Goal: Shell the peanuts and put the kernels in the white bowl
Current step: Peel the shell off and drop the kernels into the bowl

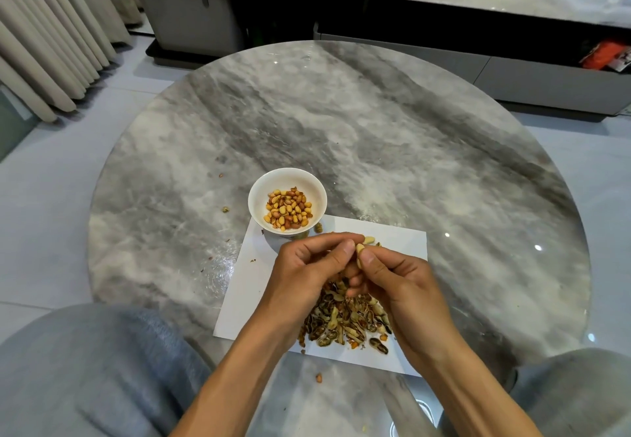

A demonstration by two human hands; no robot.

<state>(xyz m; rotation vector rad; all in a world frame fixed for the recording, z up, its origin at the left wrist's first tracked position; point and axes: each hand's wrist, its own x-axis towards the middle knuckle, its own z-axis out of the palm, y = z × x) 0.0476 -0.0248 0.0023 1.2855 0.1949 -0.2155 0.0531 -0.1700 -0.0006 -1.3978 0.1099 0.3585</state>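
**Peanut pinched between both thumbs, bowl lying ahead and to the left**

Both hands are meeting over the white paper sheet (392,242) on the table (375,129), and the peanut (359,252) is sitting right between them — the left hand (304,265) is pressing on it with thumb and forefinger from the left, the right hand (396,283) is clamping it from the right, so the fingers (348,247) of both are closing together on the shell. Its long axis is running roughly upright, tilted a little away from the person. The white bowl (287,177), already holding a good heap of kernels (288,211), is standing just beyond the left hand, ahead and to the left of the nut — so the left hand is the nearer one for the drop, I judge. The pile of empty shells (345,324) is lying directly beneath the hands, toward the person. A few more unshelled peanuts (369,240) seem to be lying just behind the fingers, mostly hidden
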